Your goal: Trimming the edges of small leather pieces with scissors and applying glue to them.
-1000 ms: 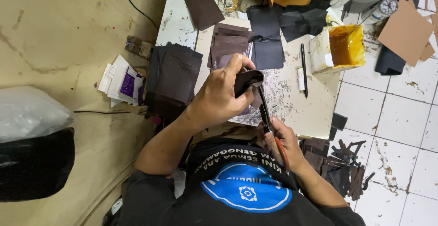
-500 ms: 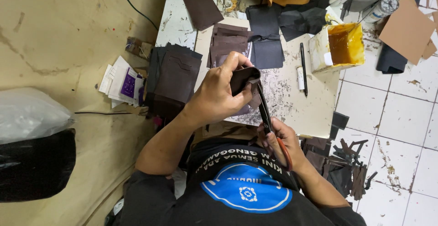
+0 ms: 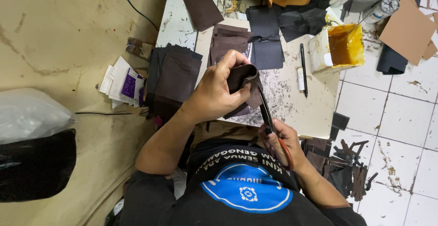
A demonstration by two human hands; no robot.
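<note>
My left hand grips a folded piece of dark brown leather above the low work board. My right hand holds scissors with red-orange handles. Their dark blades point up along the leather's right edge, touching it. Both hands are close to my body, over the board's near edge.
Stacks of dark leather pieces lie left of the board, more at its far side. A pen, a yellow glue tub, paper cards, leather scraps on the tiled floor and a black bag are around.
The left hand has turned the leather piece slightly and the scissor blades have shifted a little along its edge. Everything else stays put.
</note>
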